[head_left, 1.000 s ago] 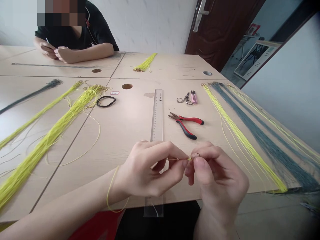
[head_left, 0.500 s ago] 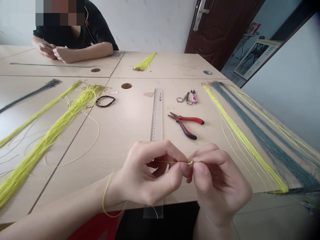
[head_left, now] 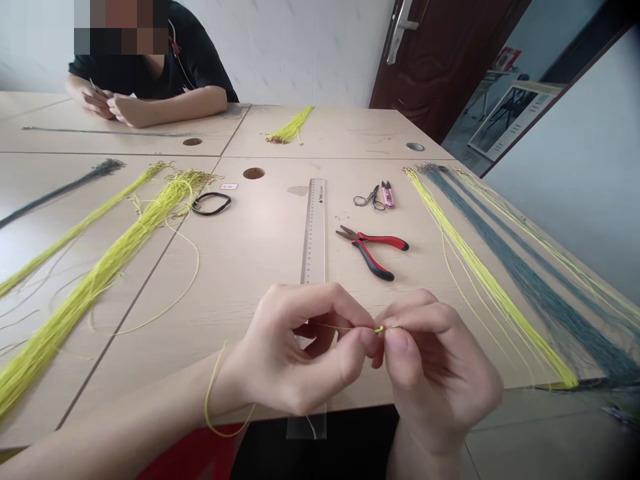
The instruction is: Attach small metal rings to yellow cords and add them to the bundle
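Between my two hands, near the table's front edge, is a thin yellow cord [head_left: 333, 326] with a small loop or knot at the fingertips. My left hand [head_left: 305, 353] pinches it between thumb and forefinger. My right hand [head_left: 435, 360] pinches the cord's end close beside, fingertips nearly touching the left ones. A length of the cord hangs in a curve around my left wrist. Under my hands lies a clear ruler [head_left: 314, 233], partly hidden. Just beyond my right hand rest red-and-black pliers [head_left: 373, 250], their jaws parted. The exact form of the pinched knot is too small to tell.
Yellow cord bundles [head_left: 125, 243] lie at left, with a black band [head_left: 211, 203] beside them. More yellow cords [head_left: 480, 267] and dark green cords [head_left: 525, 267] lie at right. Small scissors [head_left: 370, 199] and pink snips [head_left: 388, 195] sit beyond the pliers. A person [head_left: 150, 100] sits across the table.
Almost nothing differs. Both hands keep their pinch on the cord, and the fingertips have shifted only very slightly.
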{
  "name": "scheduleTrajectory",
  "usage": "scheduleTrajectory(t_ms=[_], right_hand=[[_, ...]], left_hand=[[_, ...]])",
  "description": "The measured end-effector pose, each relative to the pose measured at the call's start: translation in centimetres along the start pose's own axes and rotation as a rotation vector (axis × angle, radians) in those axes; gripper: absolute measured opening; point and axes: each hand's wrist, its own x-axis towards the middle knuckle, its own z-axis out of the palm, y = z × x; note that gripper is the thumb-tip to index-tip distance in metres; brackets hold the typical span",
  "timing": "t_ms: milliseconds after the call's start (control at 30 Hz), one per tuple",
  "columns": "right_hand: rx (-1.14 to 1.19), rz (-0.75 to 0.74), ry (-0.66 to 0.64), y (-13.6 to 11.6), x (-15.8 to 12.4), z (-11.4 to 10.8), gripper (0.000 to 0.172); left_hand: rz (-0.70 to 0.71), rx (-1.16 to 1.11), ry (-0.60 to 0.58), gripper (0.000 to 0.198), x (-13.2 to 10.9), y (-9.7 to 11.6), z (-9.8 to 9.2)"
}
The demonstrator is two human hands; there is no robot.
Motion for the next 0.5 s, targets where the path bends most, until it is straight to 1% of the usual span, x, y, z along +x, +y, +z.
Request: scheduleTrajectory(t_ms=[267,500], right_hand=[[0.017,0.009,0.005,0.00,-0.06,-0.06,0.012],[0.012,-0.012,-0.022,0.15,-0.10,-0.17,0.012]], left_hand=[[-0.008,-0.025,-0.032,0.011,0.10,0.10,-0.24],[-0.002,-0.028,-0.016,0.011,-0.18,-0.10,0.02]])
